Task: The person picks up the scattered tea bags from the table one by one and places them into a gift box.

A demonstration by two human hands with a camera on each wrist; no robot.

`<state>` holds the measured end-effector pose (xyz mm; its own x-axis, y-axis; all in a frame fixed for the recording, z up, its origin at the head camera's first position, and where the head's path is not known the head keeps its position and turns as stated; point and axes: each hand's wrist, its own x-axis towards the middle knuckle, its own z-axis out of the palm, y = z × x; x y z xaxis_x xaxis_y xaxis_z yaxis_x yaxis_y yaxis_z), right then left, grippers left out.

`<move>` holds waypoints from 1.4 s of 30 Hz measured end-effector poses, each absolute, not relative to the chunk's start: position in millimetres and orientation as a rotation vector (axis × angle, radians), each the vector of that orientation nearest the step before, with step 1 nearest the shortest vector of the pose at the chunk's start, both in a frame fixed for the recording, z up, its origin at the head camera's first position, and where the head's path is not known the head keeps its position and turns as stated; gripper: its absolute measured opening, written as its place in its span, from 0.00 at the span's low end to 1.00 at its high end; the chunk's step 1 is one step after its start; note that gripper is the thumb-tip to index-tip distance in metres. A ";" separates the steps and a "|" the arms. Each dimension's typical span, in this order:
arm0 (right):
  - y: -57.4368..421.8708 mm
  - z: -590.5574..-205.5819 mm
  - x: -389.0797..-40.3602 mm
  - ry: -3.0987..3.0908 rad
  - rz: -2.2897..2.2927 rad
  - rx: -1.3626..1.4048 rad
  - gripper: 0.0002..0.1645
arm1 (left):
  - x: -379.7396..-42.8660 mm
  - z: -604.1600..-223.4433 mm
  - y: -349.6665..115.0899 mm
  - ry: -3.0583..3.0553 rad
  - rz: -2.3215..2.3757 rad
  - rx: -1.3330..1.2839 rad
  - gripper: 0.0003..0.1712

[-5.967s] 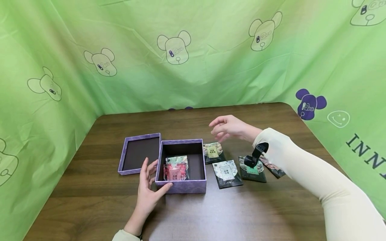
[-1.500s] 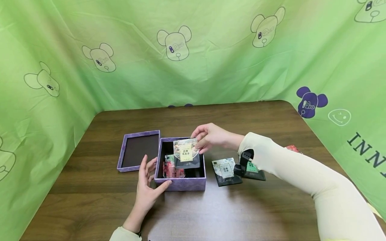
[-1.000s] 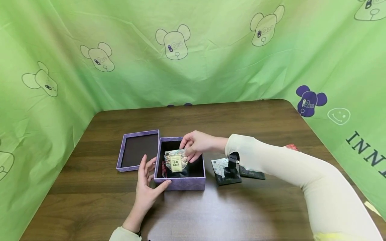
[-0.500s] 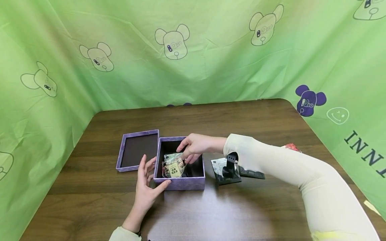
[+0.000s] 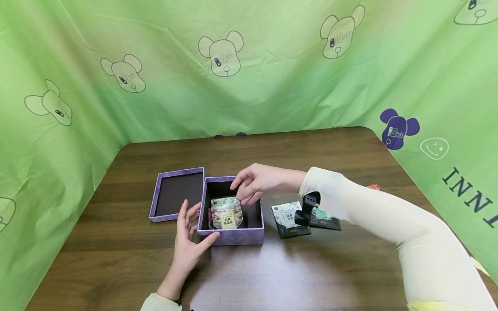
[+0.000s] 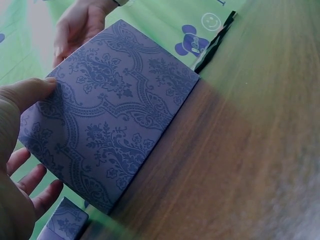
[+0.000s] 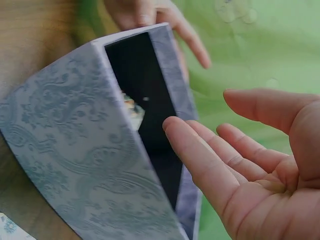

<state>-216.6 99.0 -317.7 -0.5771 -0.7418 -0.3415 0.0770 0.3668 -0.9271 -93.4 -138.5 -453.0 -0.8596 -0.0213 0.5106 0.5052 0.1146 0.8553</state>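
An uncovered purple patterned box [image 5: 241, 237] stands on the table. My left hand [image 5: 188, 237] holds its near left corner, thumb on the front face [image 6: 100, 100] and fingers along the left side. Inside at the left lies a tea sachet [image 5: 223, 214] with a pale yellow label, on top of other sachets; a red edge shows beside it. Over the box's right part hovers my right hand [image 5: 256, 181], holding nothing. In the right wrist view the right hand's fingers [image 7: 205, 160] are apart from the thumb, near the box's opening.
The box's lid [image 5: 179, 194] lies inner side up to the left of the box. On the right are a white-blue tea sachet [image 5: 285, 216] and a green one [image 5: 328, 221], partly behind the right wrist. A red sachet [image 5: 374, 187] peeks out behind the sleeve. A green curtain [image 5: 175, 112] surrounds the table.
My right hand has brought the yellow-label sachet from the table into the box, let go of it and risen slightly to the right. The left hand has stayed on the box.
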 end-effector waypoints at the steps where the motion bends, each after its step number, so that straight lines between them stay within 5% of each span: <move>1: 101.9 -315.4 -217.0 1.828 -1.316 -0.585 0.23 | -93.5 -453.0 -138.4 -2.002 -1.794 -0.469 0.64; 16: 176.6 -302.3 -222.2 1.910 -1.534 -0.576 0.26 | -93.1 -452.8 -138.6 -2.007 -1.794 -0.459 0.63; 26: 237.7 -314.8 -222.7 1.950 -1.622 -0.503 0.18 | -94.1 -454.7 -139.4 -2.009 -1.790 -0.463 0.63; 42: 331.7 -343.6 -210.0 1.968 -1.832 -0.324 0.25 | -94.5 -456.0 -140.7 -2.023 -1.789 -0.448 0.63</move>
<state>-210.0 331.7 -343.6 -0.8804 -0.4498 -0.1504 0.1179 0.0996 -0.9880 -94.5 -140.7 -456.0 -0.8681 -0.0244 0.4958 0.4891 0.1287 0.8627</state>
